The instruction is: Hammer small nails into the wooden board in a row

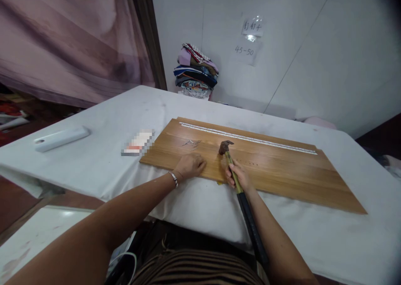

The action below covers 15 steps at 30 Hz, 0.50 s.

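Note:
A hammer (pixel 239 189) with a rusty claw head and a long black grip is in my right hand (pixel 237 174). The fingers wrap the yellowish part of its handle just below the head, over the front part of a brown wooden board (pixel 288 168). On the board's front left rests my left hand (pixel 189 167), its fingers curled together; whether anything is inside them is hidden. Several loose nails (pixel 191 143) lie just beyond that hand. To the right of the hammer, a short row of small dark nail heads or holes (pixel 249 163) marks the board.
Two pale strips (pixel 247 137) run along the board's far side. A blurred-out phone-like object (pixel 138 143) and a white elongated case (pixel 62 138) lie left on the white-covered table (pixel 103 168). Folded clothes (pixel 196 72) are stacked against the wall behind.

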### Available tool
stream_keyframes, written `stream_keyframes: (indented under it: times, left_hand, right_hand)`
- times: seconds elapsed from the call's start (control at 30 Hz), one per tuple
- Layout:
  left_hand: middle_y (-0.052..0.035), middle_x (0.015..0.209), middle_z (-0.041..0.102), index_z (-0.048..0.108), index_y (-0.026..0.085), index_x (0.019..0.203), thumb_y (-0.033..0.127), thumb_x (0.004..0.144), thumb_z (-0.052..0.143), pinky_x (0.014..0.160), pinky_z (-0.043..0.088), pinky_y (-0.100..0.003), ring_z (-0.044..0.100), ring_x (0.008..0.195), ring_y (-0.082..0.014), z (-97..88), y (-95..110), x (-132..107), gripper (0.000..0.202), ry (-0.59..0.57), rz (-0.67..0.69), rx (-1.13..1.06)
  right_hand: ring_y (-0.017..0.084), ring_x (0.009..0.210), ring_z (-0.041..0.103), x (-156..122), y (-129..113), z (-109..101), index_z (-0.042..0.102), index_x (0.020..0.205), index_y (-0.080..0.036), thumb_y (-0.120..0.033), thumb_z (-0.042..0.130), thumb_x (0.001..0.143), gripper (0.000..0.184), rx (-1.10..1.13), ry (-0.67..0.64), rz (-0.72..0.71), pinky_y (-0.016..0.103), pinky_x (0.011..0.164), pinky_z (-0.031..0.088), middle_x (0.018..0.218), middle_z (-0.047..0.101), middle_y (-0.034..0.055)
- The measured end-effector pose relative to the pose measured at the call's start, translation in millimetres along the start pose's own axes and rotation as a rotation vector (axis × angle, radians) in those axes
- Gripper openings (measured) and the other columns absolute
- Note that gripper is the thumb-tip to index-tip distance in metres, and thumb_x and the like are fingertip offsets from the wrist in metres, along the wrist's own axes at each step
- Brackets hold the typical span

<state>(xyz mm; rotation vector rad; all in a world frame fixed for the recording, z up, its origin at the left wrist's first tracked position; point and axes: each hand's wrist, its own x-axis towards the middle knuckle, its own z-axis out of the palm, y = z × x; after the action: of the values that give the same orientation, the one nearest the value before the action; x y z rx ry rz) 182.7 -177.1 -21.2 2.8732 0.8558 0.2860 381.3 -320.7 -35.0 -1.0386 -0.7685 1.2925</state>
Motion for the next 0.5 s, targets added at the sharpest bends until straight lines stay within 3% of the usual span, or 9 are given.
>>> stream_keyframes:
  times: [0.5]
  left_hand:
    - [-0.0089,0.081,0.072,0.072,0.017,0.076,0.030,0.100,0.052,0.073,0.044,-0.032,0.064,0.078,-0.0202,2.0,-1.4,-0.3,0.033,-0.010,0.003,0.020]
  right_hand:
    - [0.007,0.030,0.039,-1.0,-1.6,2.9,0.049,0.113,-0.026,-0.054,0.078,0.079,0.053,0.001,0.027,0.008,0.018,0.027,0.032,0.058,0.055,-0.0135]
